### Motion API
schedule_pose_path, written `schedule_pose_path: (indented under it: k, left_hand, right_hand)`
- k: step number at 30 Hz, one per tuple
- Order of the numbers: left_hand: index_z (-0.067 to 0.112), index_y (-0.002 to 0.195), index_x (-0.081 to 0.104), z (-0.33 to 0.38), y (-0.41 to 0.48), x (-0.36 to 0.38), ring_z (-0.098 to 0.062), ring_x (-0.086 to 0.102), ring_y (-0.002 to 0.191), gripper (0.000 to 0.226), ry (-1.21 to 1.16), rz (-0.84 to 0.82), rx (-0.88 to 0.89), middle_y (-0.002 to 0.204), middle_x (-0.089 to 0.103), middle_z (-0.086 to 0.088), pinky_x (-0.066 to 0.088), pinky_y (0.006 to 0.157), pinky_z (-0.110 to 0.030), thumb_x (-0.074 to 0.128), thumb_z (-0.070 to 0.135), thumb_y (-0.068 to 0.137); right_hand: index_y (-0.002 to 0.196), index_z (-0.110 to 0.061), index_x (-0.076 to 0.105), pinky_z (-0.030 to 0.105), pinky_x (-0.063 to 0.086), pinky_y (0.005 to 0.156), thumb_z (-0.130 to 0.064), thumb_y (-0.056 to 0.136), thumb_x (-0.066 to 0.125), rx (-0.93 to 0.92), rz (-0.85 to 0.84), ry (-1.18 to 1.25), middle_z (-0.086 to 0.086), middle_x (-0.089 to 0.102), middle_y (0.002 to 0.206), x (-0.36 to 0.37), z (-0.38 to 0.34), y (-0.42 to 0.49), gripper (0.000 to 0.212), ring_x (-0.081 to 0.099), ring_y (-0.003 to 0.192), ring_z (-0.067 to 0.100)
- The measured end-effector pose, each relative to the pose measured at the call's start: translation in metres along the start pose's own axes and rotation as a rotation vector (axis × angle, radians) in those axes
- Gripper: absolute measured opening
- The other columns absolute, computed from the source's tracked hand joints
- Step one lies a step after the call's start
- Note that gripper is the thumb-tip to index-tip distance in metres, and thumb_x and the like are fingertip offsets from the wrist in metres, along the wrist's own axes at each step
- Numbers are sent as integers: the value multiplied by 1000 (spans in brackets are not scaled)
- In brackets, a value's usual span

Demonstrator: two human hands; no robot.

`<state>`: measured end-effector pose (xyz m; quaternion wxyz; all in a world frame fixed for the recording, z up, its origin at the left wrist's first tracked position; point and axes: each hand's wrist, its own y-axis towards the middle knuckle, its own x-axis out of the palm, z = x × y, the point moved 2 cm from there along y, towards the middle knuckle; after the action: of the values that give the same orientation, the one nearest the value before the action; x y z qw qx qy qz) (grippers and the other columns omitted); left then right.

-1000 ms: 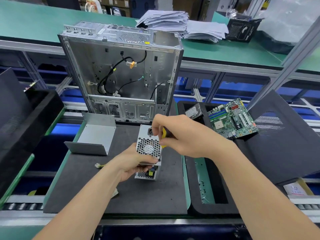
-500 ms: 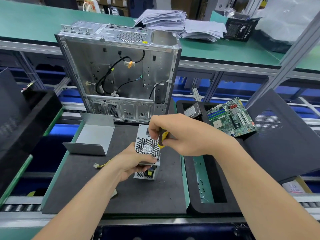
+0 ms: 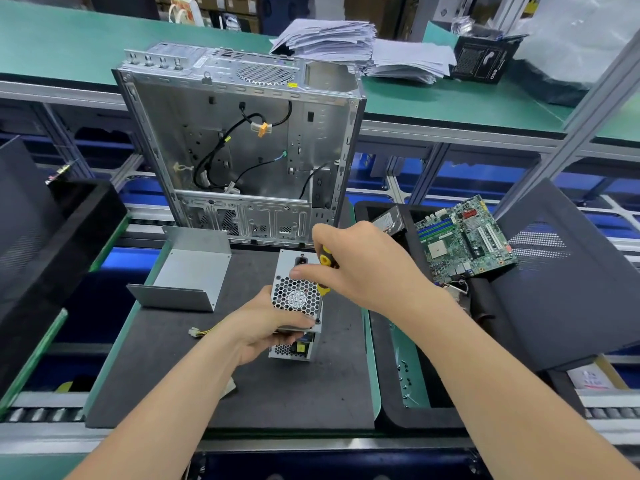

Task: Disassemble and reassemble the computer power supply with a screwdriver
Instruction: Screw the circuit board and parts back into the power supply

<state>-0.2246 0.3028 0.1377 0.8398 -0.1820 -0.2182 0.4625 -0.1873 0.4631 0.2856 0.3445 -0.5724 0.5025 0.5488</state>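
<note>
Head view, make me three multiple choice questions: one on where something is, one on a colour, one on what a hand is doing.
1. Where is the motherboard? A on the floor; B on the black tray at right; C on a chair.
2. What colour is the screwdriver handle? A yellow and black; B red; C blue.
3. What is the left hand doing? A resting open; B holding a cup; C holding the power supply.

Answers: 1 B, it lies over the tray's far end. 2 A, yellow and black show beside the right hand. 3 C, its fingers curl round the unit's near edge.
</note>
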Motion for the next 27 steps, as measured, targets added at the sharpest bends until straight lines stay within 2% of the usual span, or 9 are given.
schedule_pose_path:
  k: [4,6,8,11,15,18,21,24,27]
  left_hand:
    - [16,116,59,1,-1,2,-18,68,71,54,25,-8,5,87,75,-6,55,60,-26,87,-1,74]
    - [18,114,63,2,-1,3,-16,69,69,52,16,0,10,84,74,-5,55,59,-26,87,-3,73]
    - [21,114,63,2,-2,4,-15,70,70,58,1,6,19,84,74,-5,56,59,-26,89,0,66]
    - [21,117,59,1,-1,2,-17,71,73,58,2,8,14,88,76,-5,57,62,-27,88,-3,72]
    - [22,125,55,0,1,0,-22,71,83,67,-6,-1,3,90,77,-5,58,76,-34,88,-2,73]
    - [28,118,58,2,-1,3,-21,71,79,68,-15,-11,16,89,76,-9,58,70,-31,91,3,64]
    - [24,115,61,4,-2,6,-23,69,78,64,16,-16,22,90,73,-12,56,68,-32,91,6,61]
    - [15,116,62,4,-3,5,-23,67,79,57,33,-24,22,89,73,-11,54,68,-33,89,4,67]
    - [22,108,63,3,-4,6,-19,67,73,55,28,-7,26,85,74,-7,54,65,-29,88,8,61]
  right_hand:
    - [111,-21,58,30,49,82,-19,103,62,-206,-224,453,-13,64,107,-5,8,-2,10,61,104,6]
    - [113,-13,58,28,51,95,5,101,56,-299,-341,694,-7,65,126,-2,12,-6,22,60,124,13]
    - [108,-9,59,25,51,94,14,99,53,-290,-361,873,3,68,126,4,15,-9,25,64,124,20]
    - [103,-14,64,25,57,84,4,95,68,-192,-186,885,0,76,107,11,21,-9,20,73,107,21]
    - [94,-22,72,42,60,74,-32,77,92,3,150,726,-4,76,81,24,17,-14,28,73,76,17]
    - [111,-22,76,38,56,68,-38,80,90,-2,251,611,-2,71,74,30,9,-14,37,65,68,18]
    - [138,-24,66,26,52,83,-19,96,75,-204,142,570,-4,69,98,26,4,-13,43,64,91,10]
    - [147,-16,56,35,50,108,8,100,56,-313,-136,819,-4,60,140,19,11,-13,53,56,134,16]
    - [144,-8,58,39,50,112,17,99,50,-333,-378,1010,1,61,144,12,25,-9,53,56,138,22]
